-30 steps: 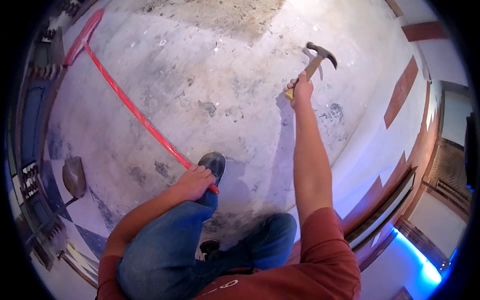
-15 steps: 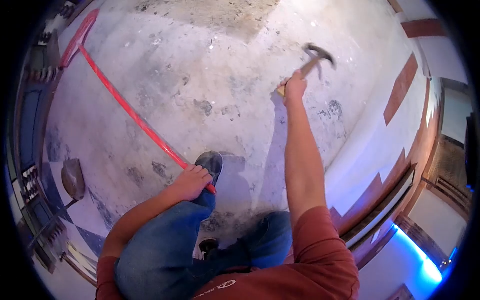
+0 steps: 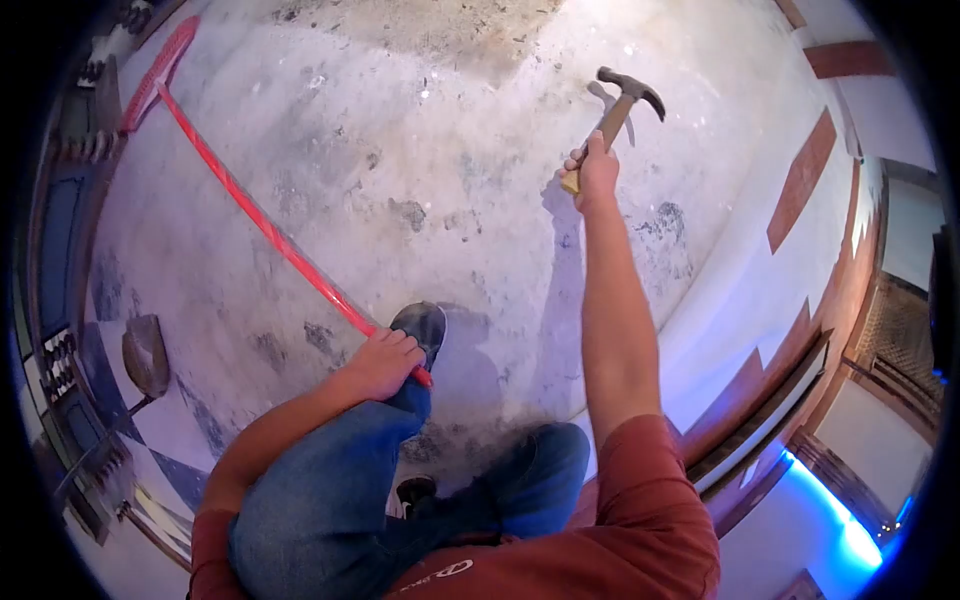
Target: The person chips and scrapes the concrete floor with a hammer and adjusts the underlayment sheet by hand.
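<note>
My right hand (image 3: pixel 598 180) is wrapped round the wooden handle of a claw hammer (image 3: pixel 622 110), held out above the floor at upper right. Its dark metal head points away from me, with a shadow beside it. My left hand (image 3: pixel 387 362) grips the near end of a long red handle at my shoe. The handle runs to the upper left and ends in a wide red crosswise head; this looks like a push broom (image 3: pixel 265 225), though the kind is not certain.
A shovel (image 3: pixel 147 357) lies on checkered tiles at left. The worn grey floor (image 3: pixel 420 150) has dark stains and scattered specks. My dark shoe (image 3: pixel 420 330) is by the red handle's end. Wooden trim and a blue light strip (image 3: pixel 835 510) run along the right.
My right hand has moved slightly up and right with the hammer, whose head has tilted and shows more clearly. My left hand and the red tool stay in place.
</note>
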`<state>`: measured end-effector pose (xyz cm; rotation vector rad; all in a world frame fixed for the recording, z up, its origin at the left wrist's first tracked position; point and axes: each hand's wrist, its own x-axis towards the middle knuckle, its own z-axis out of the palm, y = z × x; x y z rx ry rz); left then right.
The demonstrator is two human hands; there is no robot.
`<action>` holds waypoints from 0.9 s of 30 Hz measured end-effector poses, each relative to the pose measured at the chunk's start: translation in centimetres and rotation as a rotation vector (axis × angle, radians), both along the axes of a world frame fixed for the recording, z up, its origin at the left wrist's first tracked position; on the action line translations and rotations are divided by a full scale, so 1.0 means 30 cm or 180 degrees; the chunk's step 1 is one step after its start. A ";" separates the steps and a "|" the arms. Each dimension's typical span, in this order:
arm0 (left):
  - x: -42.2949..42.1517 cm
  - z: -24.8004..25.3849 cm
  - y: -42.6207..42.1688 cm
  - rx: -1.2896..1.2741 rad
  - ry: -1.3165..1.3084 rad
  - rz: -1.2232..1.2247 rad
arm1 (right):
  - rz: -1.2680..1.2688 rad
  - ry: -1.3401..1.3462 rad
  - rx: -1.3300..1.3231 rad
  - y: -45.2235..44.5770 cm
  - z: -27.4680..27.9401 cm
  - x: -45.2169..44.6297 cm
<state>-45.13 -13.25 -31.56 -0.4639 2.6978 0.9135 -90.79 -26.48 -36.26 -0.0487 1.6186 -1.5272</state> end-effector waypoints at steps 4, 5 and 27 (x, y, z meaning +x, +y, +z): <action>-0.002 0.019 -0.020 0.0022 -0.0067 -0.0025 | 0.0272 0.0462 0.0222 -0.040 -0.101 0.114; -0.002 0.015 -0.023 0.0036 0.0004 -0.0004 | 0.0271 0.0462 0.0218 -0.034 -0.080 0.116; -0.007 0.013 -0.004 -0.0168 -0.0030 0.0007 | 0.1957 -0.0295 0.0150 -0.028 0.013 0.470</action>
